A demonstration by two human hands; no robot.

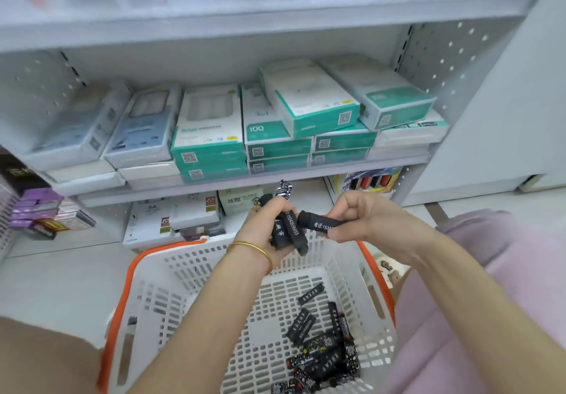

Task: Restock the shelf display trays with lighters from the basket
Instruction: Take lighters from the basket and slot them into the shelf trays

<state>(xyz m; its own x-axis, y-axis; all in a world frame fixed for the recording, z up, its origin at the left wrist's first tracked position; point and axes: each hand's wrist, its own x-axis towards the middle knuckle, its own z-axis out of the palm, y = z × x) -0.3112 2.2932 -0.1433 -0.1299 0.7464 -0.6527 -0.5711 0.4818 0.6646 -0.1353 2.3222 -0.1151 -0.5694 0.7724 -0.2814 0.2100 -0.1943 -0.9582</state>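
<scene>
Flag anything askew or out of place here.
On the middle shelf, one teal-and-white cardboard box lies crooked across the neat stacks beneath it. Black lighters lie jumbled in one corner of the white plastic basket.

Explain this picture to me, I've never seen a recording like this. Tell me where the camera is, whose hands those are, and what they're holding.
There is no machine here. A person works with two bare hands, and the one camera is worn on their head, looking forward and down. That is why both arms reach in from the bottom of the picture. The left hand, with a gold bracelet at the wrist, grips a bunch of black lighters. The right hand pinches a single lighter beside that bunch. Below the hands is a white basket with orange handles, and more loose lighters lie in its near right corner. Behind are white shelves stacked with teal and white boxes.
</scene>
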